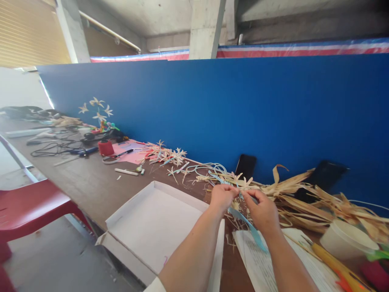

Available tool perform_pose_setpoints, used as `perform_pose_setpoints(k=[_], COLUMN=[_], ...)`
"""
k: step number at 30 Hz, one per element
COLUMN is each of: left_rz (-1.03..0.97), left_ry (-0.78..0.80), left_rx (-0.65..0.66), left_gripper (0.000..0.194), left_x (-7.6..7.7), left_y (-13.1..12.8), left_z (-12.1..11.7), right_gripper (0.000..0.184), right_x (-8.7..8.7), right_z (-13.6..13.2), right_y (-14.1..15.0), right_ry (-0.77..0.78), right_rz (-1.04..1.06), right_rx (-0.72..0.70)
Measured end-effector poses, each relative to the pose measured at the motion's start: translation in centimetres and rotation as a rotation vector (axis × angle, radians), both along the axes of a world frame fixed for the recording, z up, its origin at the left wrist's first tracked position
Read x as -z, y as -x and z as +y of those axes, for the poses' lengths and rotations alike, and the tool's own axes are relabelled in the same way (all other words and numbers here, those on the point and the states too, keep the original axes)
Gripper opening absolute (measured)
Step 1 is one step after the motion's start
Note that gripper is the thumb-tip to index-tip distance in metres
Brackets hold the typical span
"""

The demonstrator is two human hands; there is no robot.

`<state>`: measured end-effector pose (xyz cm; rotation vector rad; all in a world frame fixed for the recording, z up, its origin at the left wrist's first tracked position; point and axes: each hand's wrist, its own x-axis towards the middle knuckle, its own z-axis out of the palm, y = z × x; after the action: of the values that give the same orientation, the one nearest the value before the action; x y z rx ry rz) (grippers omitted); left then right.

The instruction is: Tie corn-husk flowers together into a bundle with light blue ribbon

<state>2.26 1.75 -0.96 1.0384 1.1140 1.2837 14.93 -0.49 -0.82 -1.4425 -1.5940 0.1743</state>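
Note:
My left hand (pixel 223 197) and my right hand (pixel 261 211) meet over the table, fingertips pinched together. Between them is a small pale flower (pixel 245 182) of dried husk, its petals showing just above the fingers. A bit of blue shows at the pinch, and its stem is mostly hidden. Below the hands a light blue strip (pixel 249 227) curves down past my right wrist onto a printed sheet (pixel 253 253). More husk flowers (pixel 176 156) lie in a heap further left, on and around pink paper (pixel 129 151).
An open white box (pixel 161 223) lies left of my forearms. Dried husks (pixel 304 198), a phone (pixel 246 165) and a white cup (pixel 348 239) are along the right. A red thread spool (pixel 105 148) stands further left. A blue partition (pixel 243 105) backs the table.

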Motion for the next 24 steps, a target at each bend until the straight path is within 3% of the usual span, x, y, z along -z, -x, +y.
perform_pose_setpoints(k=[9,15,19,24], left_rz=[-0.124,-0.25,-0.345,-0.432], left_ry=[0.045,0.009,-0.035,0.017], left_rx=[0.076,0.188,0.179,0.166], left_gripper=[0.011,0.021,0.03,0.036], left_x=[-0.52,-0.25,0.2,0.04], left_y=[-0.16,-0.35,-0.48,-0.43], left_z=[-0.21,-0.1,0.16,-0.02], right_gripper=[0.028,0.025,0.027,0.028], right_x=[-0.43,-0.61,-0.58,-0.48], right_z=[-0.03,-0.3,-0.24,-0.24], right_y=[0.32,-0.03,-0.17,-0.06], right_ry=[0.062,0.045,0.019,0.035], right_rz=[0.064,0.068,0.085,0.153], right_rx=[0.054,0.061,0.005,-0.028])
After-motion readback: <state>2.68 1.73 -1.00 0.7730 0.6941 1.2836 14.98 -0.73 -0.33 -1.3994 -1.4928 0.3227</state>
